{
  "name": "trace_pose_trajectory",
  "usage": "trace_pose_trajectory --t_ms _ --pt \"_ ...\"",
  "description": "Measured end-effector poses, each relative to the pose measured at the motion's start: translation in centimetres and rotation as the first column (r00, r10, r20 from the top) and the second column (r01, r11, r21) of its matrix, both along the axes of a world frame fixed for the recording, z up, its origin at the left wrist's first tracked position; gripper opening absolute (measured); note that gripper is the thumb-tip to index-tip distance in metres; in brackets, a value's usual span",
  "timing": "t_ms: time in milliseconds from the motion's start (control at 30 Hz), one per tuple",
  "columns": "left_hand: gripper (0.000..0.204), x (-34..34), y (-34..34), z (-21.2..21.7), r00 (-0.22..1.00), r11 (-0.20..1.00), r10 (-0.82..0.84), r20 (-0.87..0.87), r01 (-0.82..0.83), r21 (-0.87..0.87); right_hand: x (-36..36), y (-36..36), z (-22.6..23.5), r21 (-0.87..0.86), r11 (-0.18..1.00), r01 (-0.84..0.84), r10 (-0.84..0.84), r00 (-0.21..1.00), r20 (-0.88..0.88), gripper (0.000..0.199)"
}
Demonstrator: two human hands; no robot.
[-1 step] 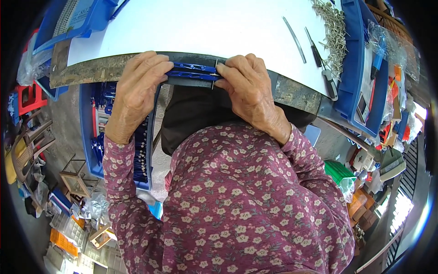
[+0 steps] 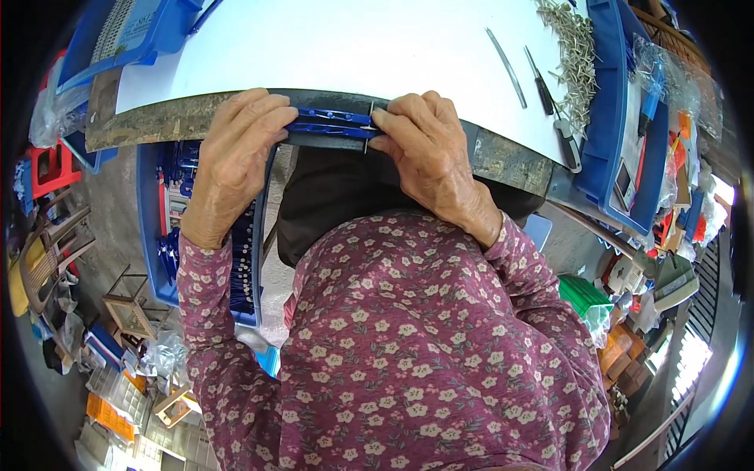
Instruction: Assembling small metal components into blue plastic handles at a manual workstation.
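Note:
At the table's near edge, several narrow blue strips [image 2: 330,124] with small shiny metal spots lie side by side over a dark bar [image 2: 334,100]. My left hand [image 2: 236,153] is closed on their left end, with its fingertips bent over the top. My right hand [image 2: 432,153] pinches the right end between thumb and fingers. Thin metal pins [image 2: 366,146] stick out crosswise just beside my right fingertips. Those fingertips hide the very end of the strips, and whether they also grip a pin is not clear.
Loose metal pins [image 2: 577,59] are heaped at the table's right, beside a black-handled pointed tool [image 2: 543,94], another dark-handled tool [image 2: 567,145] and a thin metal strip [image 2: 506,67]. Blue trays stand left [image 2: 145,55] and right [image 2: 601,157]. Below left, a blue crate [image 2: 145,228] holds blue pieces.

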State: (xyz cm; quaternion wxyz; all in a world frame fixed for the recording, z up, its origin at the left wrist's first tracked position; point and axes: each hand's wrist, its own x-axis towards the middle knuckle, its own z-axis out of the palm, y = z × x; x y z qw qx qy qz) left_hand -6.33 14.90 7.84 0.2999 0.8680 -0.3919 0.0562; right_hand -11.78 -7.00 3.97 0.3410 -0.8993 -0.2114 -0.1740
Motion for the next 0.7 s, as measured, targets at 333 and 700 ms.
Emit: trace_pose_trajectory --t_ms 333,700 --pt "0.024 -0.9 0.1 0.1 0.999 0.999 0.031 0.016 -0.031 0.022 0.6 -0.8 0.3 0.056 0.998 -0.035 0.039 0.998 -0.058 0.03" --pt "0.032 -3.1 -0.7 1.6 0.96 0.99 0.134 -0.245 -0.138 -0.003 1.3 -1.6 0.4 0.08 0.988 -0.129 0.136 0.986 -0.099 0.033"
